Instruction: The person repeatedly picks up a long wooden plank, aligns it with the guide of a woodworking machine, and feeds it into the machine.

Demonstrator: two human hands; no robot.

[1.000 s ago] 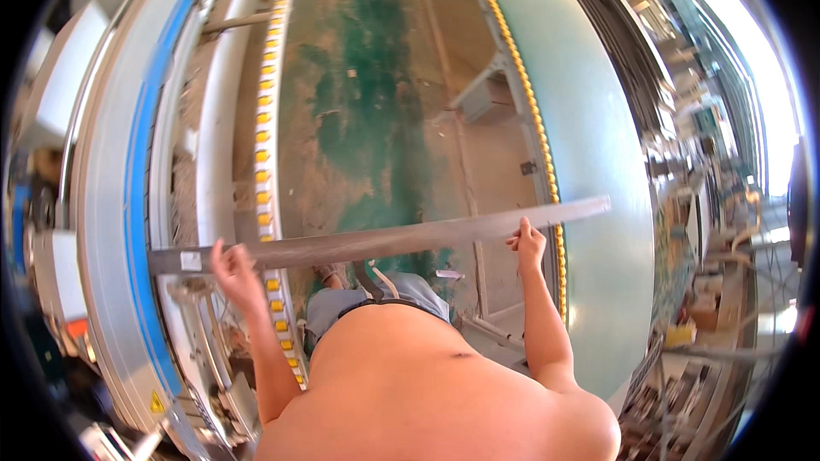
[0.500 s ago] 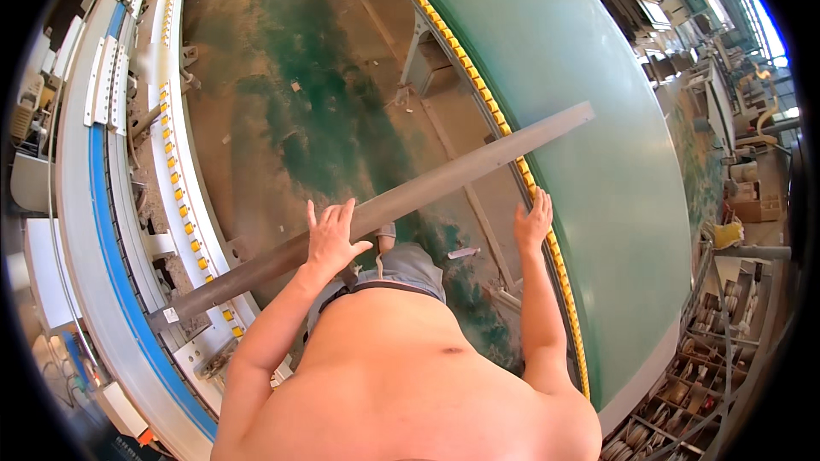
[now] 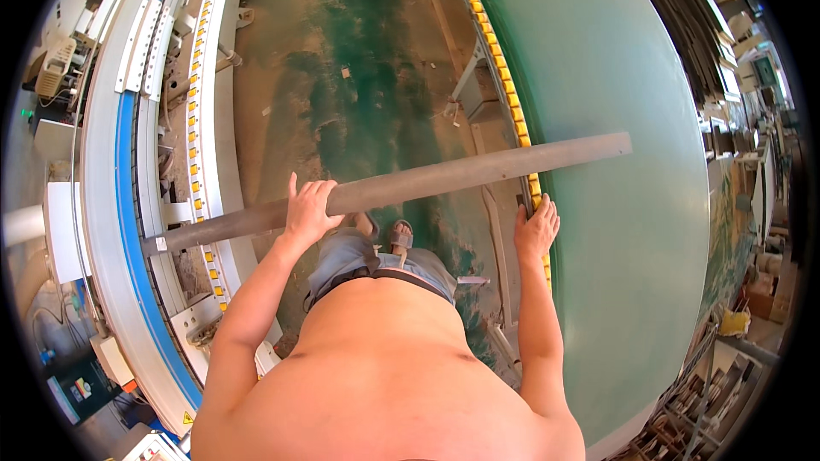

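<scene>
A long, narrow grey-brown board (image 3: pixel 427 182) spans the gap in front of me. Its left end, with a small white label, lies over the machine on the left, and its right end reaches over the green table (image 3: pixel 615 248). My left hand (image 3: pixel 310 212) is closed around the board left of its middle, fingers over the far edge and thumb toward the near side. The undersides of those fingers are hidden. My right hand (image 3: pixel 536 229) rests on the row of yellow rollers (image 3: pixel 504 77) at the table's edge, fingers stretched out, just nearer than the board.
At left runs a machine (image 3: pixel 107 230) with a blue strip and another row of yellow rollers (image 3: pixel 195 137). My feet stand on the stained floor (image 3: pixel 367 102) between machine and table. Stacked dark panels (image 3: pixel 675 26) are at the far right, and a rack of parts (image 3: pixel 717 401) at the near right.
My left hand has gone from spread fingers to a closer hold on the board. The board lies less steeply across the view, which has shifted. My right hand stays at the rollers.
</scene>
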